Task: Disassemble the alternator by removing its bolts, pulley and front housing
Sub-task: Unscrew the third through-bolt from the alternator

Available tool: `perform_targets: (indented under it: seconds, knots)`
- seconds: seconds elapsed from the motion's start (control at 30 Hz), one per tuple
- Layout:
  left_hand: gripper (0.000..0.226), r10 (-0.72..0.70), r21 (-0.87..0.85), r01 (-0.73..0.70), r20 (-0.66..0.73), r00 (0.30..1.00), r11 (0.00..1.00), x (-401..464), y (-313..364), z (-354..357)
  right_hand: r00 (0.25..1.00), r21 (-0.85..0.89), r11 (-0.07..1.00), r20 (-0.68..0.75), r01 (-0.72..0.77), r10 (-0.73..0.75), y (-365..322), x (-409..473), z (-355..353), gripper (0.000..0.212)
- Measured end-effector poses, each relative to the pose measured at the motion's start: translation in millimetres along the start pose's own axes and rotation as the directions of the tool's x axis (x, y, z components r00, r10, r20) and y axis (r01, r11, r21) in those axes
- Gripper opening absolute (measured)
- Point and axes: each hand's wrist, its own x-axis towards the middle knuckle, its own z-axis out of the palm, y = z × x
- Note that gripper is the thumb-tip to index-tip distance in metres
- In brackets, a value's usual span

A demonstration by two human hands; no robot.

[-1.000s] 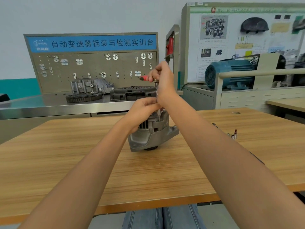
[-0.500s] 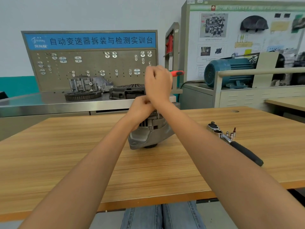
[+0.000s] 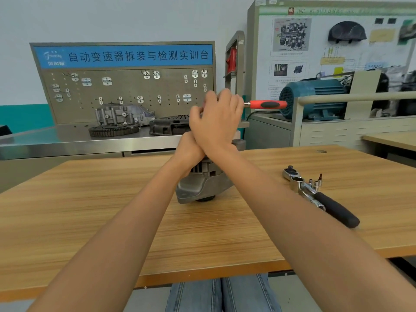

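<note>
Head view showed the alternator (image 3: 203,183) standing on the wooden table (image 3: 135,210), its grey housing resting on what looked like the pulley end, directly ahead of the person. Left hand (image 3: 190,152) rested on top of the body with fingers curled round it, steadying it, though the wrist crossing above hid most of that grip. Right hand (image 3: 217,118) sat just above, closed round the head end of a red-handled wrench (image 3: 265,104), whose handle stuck out level to the right while the driven shaft presumably ran straight down into a bolt hidden behind the hands. So the turning axis was upright and the lever lay across it; the right hand was likely the one to swing next. Well apart on the right lay a black-handled ratchet (image 3: 319,197) with small sockets (image 3: 315,183).
</note>
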Motion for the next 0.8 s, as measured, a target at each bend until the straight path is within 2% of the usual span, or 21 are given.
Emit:
perform_targets:
  seconds: [0.03, 0.1, 0.13, 0.2, 0.23, 0.3, 0.37, 0.4, 0.43, 0.47, 0.5, 0.53, 0.57, 0.6, 0.63, 0.67, 0.73, 0.77, 0.8]
  knots:
    - [0.024, 0.01, -0.012, -0.01, -0.003, 1.0, 1.0, 0, 0, 0, 1.0, 0.089, 0.996, 0.012, -0.021, 0.02, -1, 3, -1, 0.017]
    - [0.025, 0.038, -0.058, -0.037, 0.005, 0.999, 0.998, -1, 0, 0, 0.992, 0.373, 0.921, 0.096, -0.116, 0.086, -2, 11, -5, 0.033]
    - [0.023, 0.052, -0.079, -0.05, 0.029, 0.998, 0.996, -2, 0, 0, 0.974, 0.521, 0.828, 0.186, -0.208, 0.128, -1, 15, -9, 0.04]
    - [0.016, 0.073, -0.106, -0.062, 0.099, 0.992, 0.992, -4, 1, 1, 0.891, 0.715, 0.534, 0.391, -0.451, 0.229, 2, 25, -16, 0.045]
    - [0.017, 0.084, -0.117, -0.069, 0.127, 0.988, 0.991, -5, 1, 1, 0.838, 0.737, 0.399, 0.479, -0.546, 0.262, 4, 29, -19, 0.045]
    - [0.02, 0.101, -0.137, -0.081, 0.153, 0.983, 0.987, -5, 0, 0, 0.754, 0.733, 0.196, 0.596, -0.651, 0.278, 7, 35, -22, 0.044]
    - [0.018, 0.103, -0.151, -0.079, 0.159, 0.982, 0.985, -5, -2, -1, 0.72, 0.725, 0.106, 0.634, -0.68, 0.283, 5, 35, -22, 0.044]
    - [0.016, 0.097, -0.156, -0.073, 0.153, 0.983, 0.985, -5, -2, -2, 0.731, 0.728, 0.147, 0.612, -0.67, 0.301, 2, 33, -22, 0.044]
    - [0.015, 0.089, -0.155, -0.067, 0.138, 0.986, 0.986, -5, -2, -2, 0.773, 0.749, 0.222, 0.553, -0.625, 0.311, -2, 30, -20, 0.043]
    - [0.017, 0.079, -0.142, -0.063, 0.114, 0.99, 0.988, -4, -3, -2, 0.847, 0.755, 0.388, 0.437, -0.528, 0.302, -3, 24, -16, 0.042]
    - [0.021, 0.066, -0.115, -0.056, 0.08, 0.995, 0.992, -2, -3, -2, 0.927, 0.686, 0.624, 0.285, -0.375, 0.244, -1, 16, -12, 0.038]
    - [0.024, 0.047, -0.081, -0.043, 0.043, 0.998, 0.996, -1, -4, -2, 0.979, 0.494, 0.847, 0.133, -0.199, 0.152, 0, 8, -8, 0.03]
    - [0.026, 0.027, -0.048, -0.026, 0.018, 0.999, 0.998, 0, -4, -2, 0.997, 0.262, 0.962, 0.026, -0.077, 0.073, 1, 2, -4, 0.02]
    - [0.025, 0.012, -0.029, -0.012, 0.009, 1.0, 1.0, 0, -4, -1, 0.999, 0.121, 0.992, -0.033, -0.033, 0.037, 1, -1, -1, 0.015]
    - [0.025, 0.007, -0.026, -0.007, 0.008, 1.0, 1.0, 1, -4, -1, 0.998, 0.093, 0.995, -0.055, -0.035, 0.04, -1, -2, -1, 0.014]
    - [0.026, 0.011, -0.035, -0.011, 0.007, 1.0, 0.999, 1, -5, -1, 0.997, 0.153, 0.987, -0.05, -0.045, 0.053, -2, 0, -1, 0.015]
    - [0.028, 0.043, -0.06, -0.043, 0.005, 0.999, 0.997, -1, -4, -1, 0.995, 0.365, 0.925, 0.023, -0.101, 0.1, -5, 6, -4, 0.029]
    - [0.026, 0.062, -0.08, -0.06, 0.02, 0.998, 0.995, -2, -3, -1, 0.985, 0.489, 0.855, 0.103, -0.171, 0.138, -4, 10, -8, 0.037]
    - [0.021, 0.078, -0.103, -0.072, 0.048, 0.996, 0.992, -3, -3, 0, 0.958, 0.621, 0.73, 0.205, -0.285, 0.2, -3, 16, -12, 0.041]
